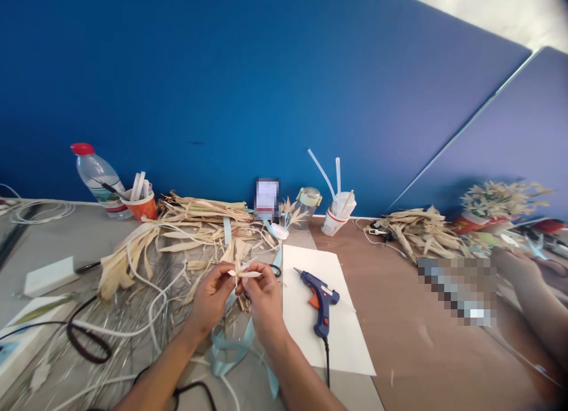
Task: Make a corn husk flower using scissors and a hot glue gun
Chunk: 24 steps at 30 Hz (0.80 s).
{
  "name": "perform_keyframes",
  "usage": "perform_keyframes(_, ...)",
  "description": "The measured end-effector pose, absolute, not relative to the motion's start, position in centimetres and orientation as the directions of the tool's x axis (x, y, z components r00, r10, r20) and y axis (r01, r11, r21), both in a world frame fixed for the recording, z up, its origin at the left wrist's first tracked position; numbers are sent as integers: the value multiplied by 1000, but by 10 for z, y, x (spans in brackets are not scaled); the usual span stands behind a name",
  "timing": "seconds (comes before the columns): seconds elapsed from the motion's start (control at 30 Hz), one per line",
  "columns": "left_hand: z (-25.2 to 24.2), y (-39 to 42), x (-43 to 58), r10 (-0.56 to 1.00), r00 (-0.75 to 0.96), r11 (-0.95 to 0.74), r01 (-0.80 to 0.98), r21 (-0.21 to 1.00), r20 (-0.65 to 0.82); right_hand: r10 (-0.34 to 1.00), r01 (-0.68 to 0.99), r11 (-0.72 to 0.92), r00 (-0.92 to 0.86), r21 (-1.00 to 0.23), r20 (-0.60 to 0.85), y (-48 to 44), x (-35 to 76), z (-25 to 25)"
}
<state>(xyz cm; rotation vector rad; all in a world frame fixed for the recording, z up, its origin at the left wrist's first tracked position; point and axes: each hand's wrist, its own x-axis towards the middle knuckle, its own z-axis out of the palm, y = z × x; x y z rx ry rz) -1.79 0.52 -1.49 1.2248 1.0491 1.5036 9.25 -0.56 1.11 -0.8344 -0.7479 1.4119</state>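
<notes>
Between both hands is a small pale corn-husk flower with narrow petals spread like a star. The fingertips of my left hand pinch it from one side, and those of my right hand pinch it from the other. Its underside is hidden by my fingers. Beneath my hands lie husk scraps and a light blue ribbon that curls down between my forearms. Just right of my right hand, a blue glue gun with an orange trigger rests on a white sheet of paper.
Dried corn husks lie along the back, near a bottle and an orange paper cup. Thin wires and white cables cover the left. Glue sticks stand in a white cup. At far right is another person's arm.
</notes>
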Motion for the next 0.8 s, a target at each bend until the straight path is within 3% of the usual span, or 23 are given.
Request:
perform_keyframes(0.4, -17, 6, -19, 997, -52, -79, -343, 936, 65, 1000, -457, -21, 3, -889, -26, -8, 90, 13)
perform_keyframes(0.8, -22, 9, -22, 995, -99, -45, -358, 933, 10, 1000, -378, 29, 13, -925, 26, -11, 92, 16)
